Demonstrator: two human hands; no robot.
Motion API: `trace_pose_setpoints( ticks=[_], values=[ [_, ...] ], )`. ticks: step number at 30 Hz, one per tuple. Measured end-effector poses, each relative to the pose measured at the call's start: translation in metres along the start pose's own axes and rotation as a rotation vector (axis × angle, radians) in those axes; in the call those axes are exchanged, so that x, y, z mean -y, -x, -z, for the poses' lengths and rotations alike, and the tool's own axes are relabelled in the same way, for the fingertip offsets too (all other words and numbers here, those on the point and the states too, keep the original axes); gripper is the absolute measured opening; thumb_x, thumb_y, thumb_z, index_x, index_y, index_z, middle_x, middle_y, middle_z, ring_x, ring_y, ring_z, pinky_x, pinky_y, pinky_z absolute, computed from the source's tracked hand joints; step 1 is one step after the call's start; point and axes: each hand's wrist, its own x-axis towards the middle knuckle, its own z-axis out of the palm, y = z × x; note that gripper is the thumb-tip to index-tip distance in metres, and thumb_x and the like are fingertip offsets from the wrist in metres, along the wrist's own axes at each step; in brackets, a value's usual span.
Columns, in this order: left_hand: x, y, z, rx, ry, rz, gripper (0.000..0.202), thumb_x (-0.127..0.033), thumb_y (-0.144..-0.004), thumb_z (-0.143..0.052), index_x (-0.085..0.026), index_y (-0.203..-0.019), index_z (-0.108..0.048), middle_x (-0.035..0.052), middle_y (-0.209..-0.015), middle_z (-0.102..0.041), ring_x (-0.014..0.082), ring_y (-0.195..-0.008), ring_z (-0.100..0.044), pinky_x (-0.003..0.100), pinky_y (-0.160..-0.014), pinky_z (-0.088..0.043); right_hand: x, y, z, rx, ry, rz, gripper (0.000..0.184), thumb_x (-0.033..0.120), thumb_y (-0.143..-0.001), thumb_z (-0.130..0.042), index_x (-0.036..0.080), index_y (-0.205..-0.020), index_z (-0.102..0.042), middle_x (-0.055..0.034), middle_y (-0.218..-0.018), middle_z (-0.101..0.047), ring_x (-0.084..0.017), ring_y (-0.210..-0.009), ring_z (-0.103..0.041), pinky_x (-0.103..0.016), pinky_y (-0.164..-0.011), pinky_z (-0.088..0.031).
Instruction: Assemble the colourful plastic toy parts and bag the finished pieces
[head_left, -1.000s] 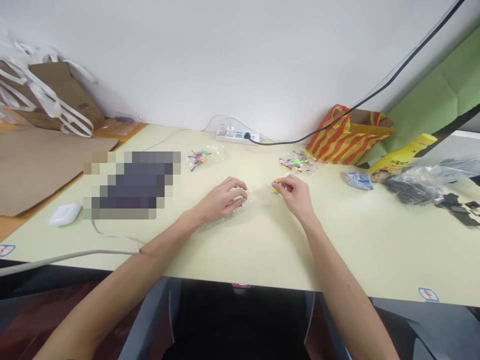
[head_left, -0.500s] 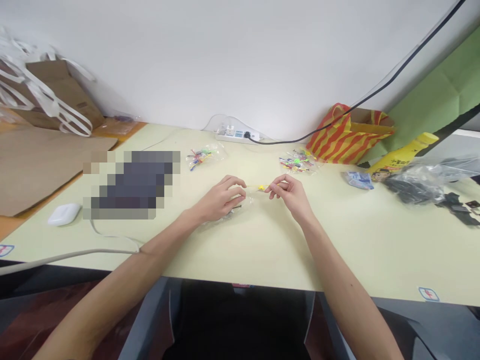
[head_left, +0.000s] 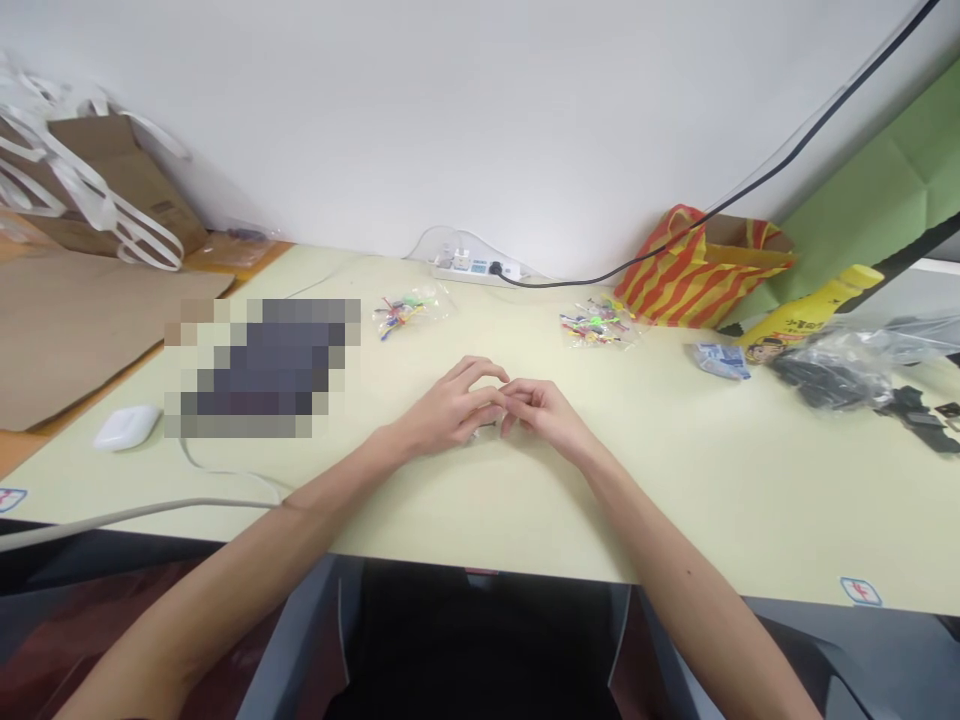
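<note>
My left hand (head_left: 454,408) and my right hand (head_left: 541,410) meet at the middle of the pale yellow table (head_left: 675,480), fingertips touching. The left hand's curled fingers hold a small clear plastic bag (head_left: 484,430), mostly hidden beneath them. The right hand's fingers are pinched together at the bag's mouth; what they hold is hidden. Two clear bags of small coloured pieces lie further back, one to the left (head_left: 401,312) and one to the right (head_left: 596,325).
A white earbud case (head_left: 126,427) and a grey cable (head_left: 135,512) lie at the left. A power strip (head_left: 476,268) sits by the wall. A red-and-yellow striped bag (head_left: 694,270), a yellow bottle (head_left: 806,312) and dark items in plastic (head_left: 855,370) fill the right.
My right hand, which pinched a small yellow piece, has moved left to meet my left hand at the clear bag. The yellow piece is no longer visible.
</note>
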Motion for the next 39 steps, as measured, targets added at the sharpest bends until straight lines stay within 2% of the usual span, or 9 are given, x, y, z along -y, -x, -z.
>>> trace_pose_setpoints(
  ticks=[5,10,15,17,19,21,25,29,39],
  values=[
    [-0.001,0.001,-0.001,0.015,0.005,-0.003,0.014,-0.02,-0.099,-0.054,-0.022,-0.105,-0.066,0.0125,-0.128,-0.059,0.0283,-0.124,-0.049,0.048,-0.103,-0.048,-0.007,0.0,-0.009,-0.008,-0.029,0.052,0.03,0.049,-0.087,-0.067,0.021,-0.088,-0.058,0.0017,-0.068,-0.068,-0.015,-0.053,-0.063,-0.027,-0.057,-0.048],
    [-0.002,0.001,-0.003,0.001,0.018,0.018,0.016,-0.02,-0.099,-0.052,-0.023,-0.106,-0.066,0.0124,-0.127,-0.06,0.0284,-0.122,-0.05,0.05,-0.102,-0.049,-0.019,-0.004,-0.007,-0.122,0.202,0.139,0.018,0.035,-0.085,-0.066,0.019,-0.079,-0.072,-0.0013,-0.072,-0.068,-0.014,-0.062,-0.059,-0.028,-0.062,-0.046],
    [-0.002,0.001,-0.003,-0.017,0.026,0.007,0.016,-0.02,-0.099,-0.052,-0.023,-0.109,-0.065,0.0124,-0.128,-0.058,0.028,-0.126,-0.049,0.049,-0.105,-0.047,-0.019,-0.005,-0.003,-0.244,0.402,0.326,0.009,0.033,-0.08,-0.076,0.025,-0.082,-0.079,-0.0074,-0.122,-0.067,-0.024,-0.109,-0.059,-0.037,-0.09,-0.048],
    [-0.003,0.0,-0.003,-0.009,0.026,0.008,0.016,-0.02,-0.099,-0.052,-0.023,-0.108,-0.065,0.0123,-0.129,-0.058,0.028,-0.125,-0.049,0.049,-0.105,-0.047,-0.018,-0.004,-0.004,-0.19,0.372,0.298,0.009,0.031,-0.082,-0.072,0.023,-0.082,-0.077,-0.0065,-0.113,-0.071,-0.022,-0.1,-0.062,-0.036,-0.09,-0.049],
    [-0.003,0.0,-0.003,0.006,0.021,0.01,0.015,-0.021,-0.1,-0.052,-0.023,-0.106,-0.066,0.0123,-0.127,-0.058,0.0278,-0.124,-0.05,0.049,-0.105,-0.047,-0.018,-0.004,-0.007,-0.152,0.348,0.24,0.009,0.027,-0.084,-0.067,0.02,-0.082,-0.073,-0.0032,-0.089,-0.073,-0.018,-0.08,-0.063,-0.032,-0.078,-0.049],
    [-0.003,0.0,-0.003,0.013,0.016,0.014,0.015,-0.022,-0.1,-0.052,-0.022,-0.105,-0.066,0.0122,-0.127,-0.058,0.0275,-0.123,-0.05,0.048,-0.105,-0.048,-0.019,-0.003,-0.009,-0.191,0.403,0.233,0.008,0.024,-0.084,-0.064,0.019,-0.082,-0.071,-0.0007,-0.076,-0.07,-0.016,-0.069,-0.06,-0.029,-0.07,-0.047],
    [0.0,0.0,-0.004,-0.002,0.011,0.031,0.015,-0.022,-0.1,-0.051,-0.022,-0.106,-0.065,0.0122,-0.127,-0.059,0.0271,-0.123,-0.05,0.048,-0.104,-0.048,-0.019,-0.004,-0.009,-0.288,0.585,0.38,0.004,0.02,-0.083,-0.064,0.021,-0.084,-0.068,-0.0043,-0.087,-0.072,-0.021,-0.083,-0.063,-0.033,-0.078,-0.048],
    [0.002,0.001,-0.006,-0.025,0.013,0.04,0.015,-0.021,-0.101,-0.05,-0.021,-0.104,-0.064,0.0125,-0.125,-0.059,0.0269,-0.124,-0.05,0.048,-0.104,-0.048,-0.02,-0.005,-0.007,-0.243,0.61,0.477,0.009,0.018,-0.086,-0.063,0.022,-0.091,-0.069,-0.0071,-0.107,-0.073,-0.025,-0.104,-0.062,-0.039,-0.091,-0.048],
    [-0.001,0.001,-0.008,-0.041,0.01,0.031,0.013,-0.02,-0.1,-0.051,-0.021,-0.102,-0.064,0.0126,-0.124,-0.061,0.0275,-0.125,-0.05,0.05,-0.106,-0.048,-0.021,-0.006,-0.008,-0.121,0.572,0.412,0.012,0.018,-0.088,-0.064,0.023,-0.093,-0.073,-0.006,-0.115,-0.071,-0.025,-0.109,-0.057,-0.042,-0.099,-0.047]
  ],
)
